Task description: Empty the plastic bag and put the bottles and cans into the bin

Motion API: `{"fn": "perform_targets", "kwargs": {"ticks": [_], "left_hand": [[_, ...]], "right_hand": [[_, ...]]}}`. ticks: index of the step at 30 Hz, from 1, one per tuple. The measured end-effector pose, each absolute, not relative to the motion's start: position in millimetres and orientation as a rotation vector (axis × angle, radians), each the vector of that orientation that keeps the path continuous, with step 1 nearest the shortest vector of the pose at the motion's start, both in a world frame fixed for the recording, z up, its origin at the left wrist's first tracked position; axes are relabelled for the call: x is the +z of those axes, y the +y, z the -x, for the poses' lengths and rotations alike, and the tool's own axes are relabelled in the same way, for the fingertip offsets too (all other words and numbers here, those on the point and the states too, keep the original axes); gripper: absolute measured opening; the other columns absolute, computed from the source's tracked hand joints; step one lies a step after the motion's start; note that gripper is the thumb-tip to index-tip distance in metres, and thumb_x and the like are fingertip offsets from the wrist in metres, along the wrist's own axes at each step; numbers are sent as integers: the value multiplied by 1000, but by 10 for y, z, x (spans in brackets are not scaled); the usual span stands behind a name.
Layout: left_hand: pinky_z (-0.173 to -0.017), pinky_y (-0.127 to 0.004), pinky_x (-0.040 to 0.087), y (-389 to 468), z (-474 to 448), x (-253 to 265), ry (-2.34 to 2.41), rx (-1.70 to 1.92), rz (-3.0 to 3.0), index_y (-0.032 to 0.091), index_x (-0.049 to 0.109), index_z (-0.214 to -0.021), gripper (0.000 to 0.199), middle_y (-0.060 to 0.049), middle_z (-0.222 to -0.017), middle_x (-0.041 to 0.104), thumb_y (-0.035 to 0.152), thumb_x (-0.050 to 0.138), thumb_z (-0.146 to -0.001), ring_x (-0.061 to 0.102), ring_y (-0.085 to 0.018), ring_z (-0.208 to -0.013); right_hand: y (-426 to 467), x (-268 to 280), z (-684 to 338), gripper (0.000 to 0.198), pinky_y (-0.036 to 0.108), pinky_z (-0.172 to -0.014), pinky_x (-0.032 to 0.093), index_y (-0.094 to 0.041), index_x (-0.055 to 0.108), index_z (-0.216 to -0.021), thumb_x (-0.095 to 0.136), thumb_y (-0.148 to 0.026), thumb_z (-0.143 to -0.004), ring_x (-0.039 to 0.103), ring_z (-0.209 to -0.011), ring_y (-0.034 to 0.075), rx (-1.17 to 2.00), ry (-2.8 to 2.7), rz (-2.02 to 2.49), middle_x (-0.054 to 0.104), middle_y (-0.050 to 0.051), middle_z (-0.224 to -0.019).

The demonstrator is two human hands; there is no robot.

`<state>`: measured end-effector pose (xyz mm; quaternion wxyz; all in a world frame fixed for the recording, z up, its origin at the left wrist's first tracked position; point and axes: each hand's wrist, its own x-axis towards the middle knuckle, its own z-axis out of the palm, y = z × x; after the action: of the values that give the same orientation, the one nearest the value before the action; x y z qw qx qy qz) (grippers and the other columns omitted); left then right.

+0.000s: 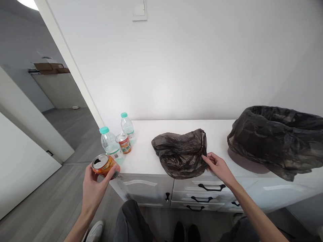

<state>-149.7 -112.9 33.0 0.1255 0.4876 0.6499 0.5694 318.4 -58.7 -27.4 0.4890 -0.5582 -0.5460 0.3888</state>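
Note:
An opened orange drink can [108, 167] is gripped in my left hand [94, 188], tilted, off the front left corner of the white cabinet. Close behind it stand two clear plastic bottles with teal caps, the nearer bottle [111, 145] and the farther bottle [127, 126]. Between them is a second can [123, 144], red and orange, upright. My right hand [217, 166] pinches the right edge of a thin black plastic bag [180, 153], which lies crumpled on the cabinet top and hangs slightly over its front edge.
The white cabinet top [141, 161] runs along the wall. At its right end stands a bin [247, 162] lined with a black bag [272, 141]. Black drawer handles [212, 188] stick out in front. A doorway opens on the left, with cardboard boxes [51, 67] beyond.

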Motion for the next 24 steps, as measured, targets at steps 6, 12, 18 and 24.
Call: {"fn": "perform_targets", "kwargs": {"ticks": [6,12,18,24], "left_hand": [[-98,-47,54,-1061,1597,380,1955,1676,-1303,21,61,-118,71,-10,-122,68,57,87,-63,66,-32,-112],[-98,-47,54,-907,1606,310,1961,1646,-1329,21,59,-120,74,-10,-125,68,58,87,-63,66,-31,-113],[-97,-45,54,-717,1572,319,1980,1608,-1348,20,58,-123,79,-11,-127,67,62,85,-62,65,-31,-113],[-102,-48,52,-535,1580,294,1990,1572,-1396,22,53,-131,83,-11,-131,64,61,84,-65,63,-31,-117]], "right_hand": [[-553,-394,-3227,51,27,-54,36,-24,54,-80,68,-72,-82,48,-55,13,969,-1319,1348,51,-5,-64],[-539,-444,-3252,48,28,-57,39,-23,55,-81,67,-70,-85,48,-57,13,968,-1322,1329,51,-4,-67],[-550,-428,-3253,48,26,-55,38,-23,55,-82,67,-69,-85,47,-57,13,980,-1317,1324,50,-4,-67],[-552,-394,-3243,50,26,-55,37,-24,54,-82,65,-73,-84,48,-57,14,962,-1342,1329,50,-4,-65]]}}
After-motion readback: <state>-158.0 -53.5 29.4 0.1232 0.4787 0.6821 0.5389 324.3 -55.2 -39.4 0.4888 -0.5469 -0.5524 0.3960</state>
